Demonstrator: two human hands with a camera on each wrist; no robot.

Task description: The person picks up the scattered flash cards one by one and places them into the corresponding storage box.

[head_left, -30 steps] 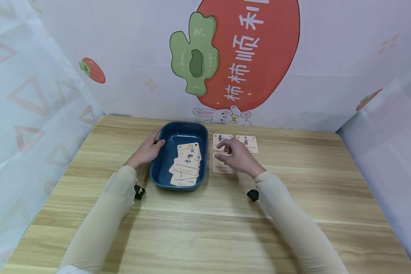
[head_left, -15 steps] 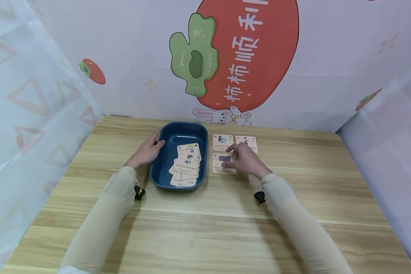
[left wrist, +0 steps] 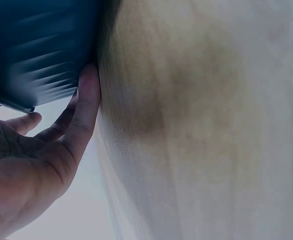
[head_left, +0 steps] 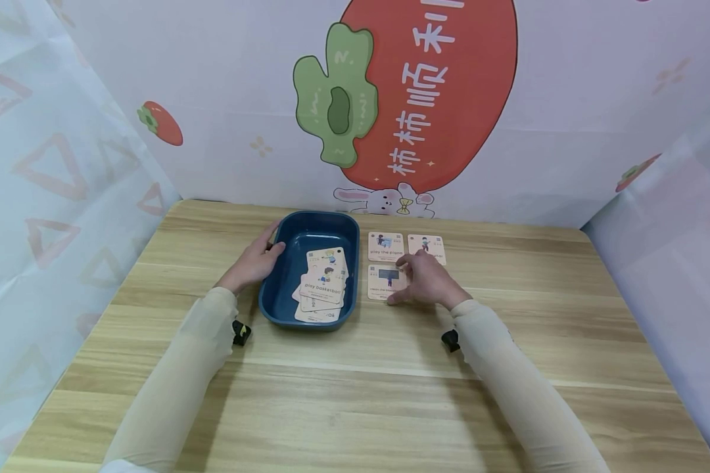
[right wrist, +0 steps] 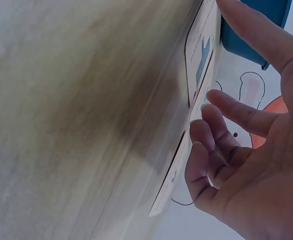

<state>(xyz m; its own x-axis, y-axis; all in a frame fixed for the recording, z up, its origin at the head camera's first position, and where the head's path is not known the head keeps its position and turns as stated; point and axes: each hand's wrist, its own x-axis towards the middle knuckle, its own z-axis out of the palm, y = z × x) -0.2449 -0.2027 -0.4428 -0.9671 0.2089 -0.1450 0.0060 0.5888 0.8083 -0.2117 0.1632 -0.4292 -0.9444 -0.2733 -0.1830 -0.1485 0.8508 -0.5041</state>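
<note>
My left hand (head_left: 253, 263) holds the left side of a dark blue plastic tray (head_left: 266, 295), its thumb at the rim and its fingers against the outer wall (left wrist: 41, 65). My right hand (head_left: 428, 279) is over the right side of a picture card (head_left: 381, 279) showing a figure at a dark board. Its thumb is by the card's lower edge and a forefinger by the upper right corner; in the right wrist view the fingers (right wrist: 219, 122) are loosely bent. Behind lie a "play the piano" card (head_left: 386, 244) and a guitar card (head_left: 423, 243), which the right hand partly covers.
Inside the tray lies an overlapping pile of cards, with a "play basketball" card (head_left: 322, 286) on top. The wooden table (head_left: 331, 394) ends at a printed backdrop (head_left: 225, 98). Both wrists wear black cameras (head_left: 451, 340).
My right hand has shifted slightly right and toward me, and its thumb has moved from over the front card to its lower edge. The left hand and the tray have stayed in place.
</note>
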